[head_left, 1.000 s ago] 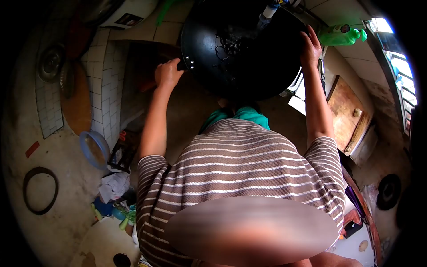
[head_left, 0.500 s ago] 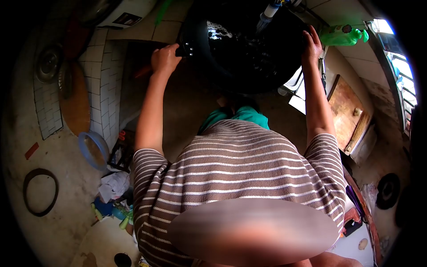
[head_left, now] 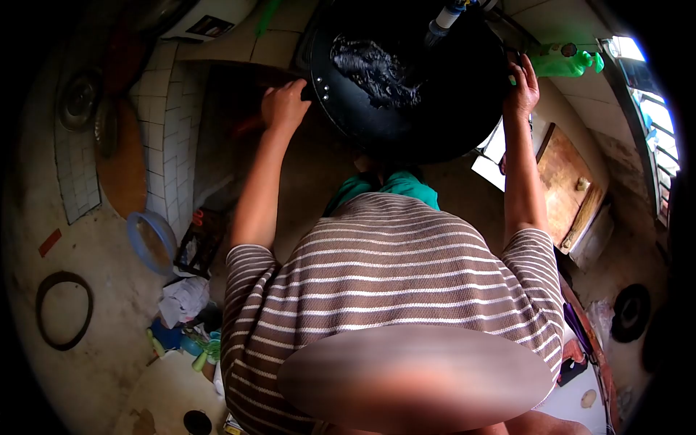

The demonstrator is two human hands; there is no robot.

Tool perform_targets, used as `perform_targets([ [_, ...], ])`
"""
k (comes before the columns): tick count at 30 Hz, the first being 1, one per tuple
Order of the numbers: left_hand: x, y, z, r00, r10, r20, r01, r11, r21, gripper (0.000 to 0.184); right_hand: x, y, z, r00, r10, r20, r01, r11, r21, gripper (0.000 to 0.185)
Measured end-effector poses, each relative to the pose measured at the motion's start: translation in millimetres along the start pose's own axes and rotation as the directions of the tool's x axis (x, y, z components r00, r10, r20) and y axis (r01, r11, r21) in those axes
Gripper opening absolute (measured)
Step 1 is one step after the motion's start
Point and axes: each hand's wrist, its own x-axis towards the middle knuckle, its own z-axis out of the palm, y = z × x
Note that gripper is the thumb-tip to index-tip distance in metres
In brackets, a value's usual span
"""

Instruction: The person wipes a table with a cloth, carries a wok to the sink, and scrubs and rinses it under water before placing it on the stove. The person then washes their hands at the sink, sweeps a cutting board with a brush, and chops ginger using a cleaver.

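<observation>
A large black wok [head_left: 435, 123] hangs between my two hands, tilted, with rippling water [head_left: 377, 69] lying toward its far left side. My left hand [head_left: 285, 106] is closed round the riveted handle at the wok's left rim. On the opposite side, my right hand [head_left: 523, 88] grips the right handle, its fingers partly wrapped about it. A faucet with a pale nozzle [head_left: 441, 25] and blue fitting juts in over the wok's far edge.
A green plastic bottle [head_left: 565, 60] stands just beyond my right hand. Farther right is a wooden board [head_left: 569, 185]. Tiled counter walls [head_left: 158, 123] flank my left arm, and a blue-rimmed basin [head_left: 152, 243] sits low on the left.
Both hands have shifted right with the wok, and its tilt has changed. The water has swept toward the far left, exposing more of the near inner wall.
</observation>
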Motion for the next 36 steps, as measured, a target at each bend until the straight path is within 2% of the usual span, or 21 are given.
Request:
perform_targets([
  [4, 26.8, 7.3, -12.3, 0.998, 0.058, -0.004, -0.058, 0.998, 0.033, 0.04, 20.2, 18.0, -7.4, 0.999, 0.005, -0.034, -0.006, 1.0, -0.013, 0.042],
  [9, 41.0, -1.5, -15.3, 0.999, -0.006, 0.046, 0.004, 0.999, 0.053, 0.041, 23.8, 28.3, 3.2, 0.999, 0.032, -0.04, -0.034, 0.998, -0.058, 0.043],
  [12, 35.3, -15.0, -9.9, 0.997, -0.017, 0.072, 0.014, 0.999, 0.041, 0.041, 21.1, 30.6, 11.8, 0.999, 0.03, 0.036, -0.032, 0.998, 0.051, 0.044],
  [14, 25.7, -20.8, -4.6, 1.0, 0.011, -0.028, -0.009, 0.998, 0.064, 0.039, 16.0, 27.6, 16.1, 0.998, 0.025, 0.051, -0.027, 0.998, 0.053, 0.044],
  [18, 12.4, -21.7, -4.9, 0.999, -0.026, 0.041, 0.025, 0.999, 0.023, 0.042, 7.1, 18.7, 18.4, 0.997, -0.004, 0.076, 0.002, 1.0, 0.019, 0.042],
  [21, 8.1, -17.4, -0.4, 0.998, -0.044, 0.048, 0.043, 0.999, 0.024, 0.042, 5.5, 16.7, 11.4, 0.998, 0.037, 0.053, -0.041, 0.995, 0.09, 0.041],
  [24, 10.4, -11.1, -0.1, 1.0, 0.013, 0.009, -0.013, 1.0, 0.028, 0.04, 4.5, 10.5, 7.3, 0.998, 0.065, 0.011, -0.066, 0.994, 0.083, 0.041],
  [27, 23.8, -1.3, -9.5, 0.999, 0.054, -0.01, -0.053, 0.997, 0.064, 0.039, 14.3, 23.6, -2.6, 1.0, 0.022, -0.004, -0.022, 0.998, 0.052, 0.042],
  [36, 35.1, -18.7, -12.2, 1.0, 0.007, 0.027, -0.009, 0.997, 0.082, 0.04, 15.4, 40.1, 13.1, 1.0, 0.015, 0.01, -0.015, 0.999, 0.037, 0.039],
])
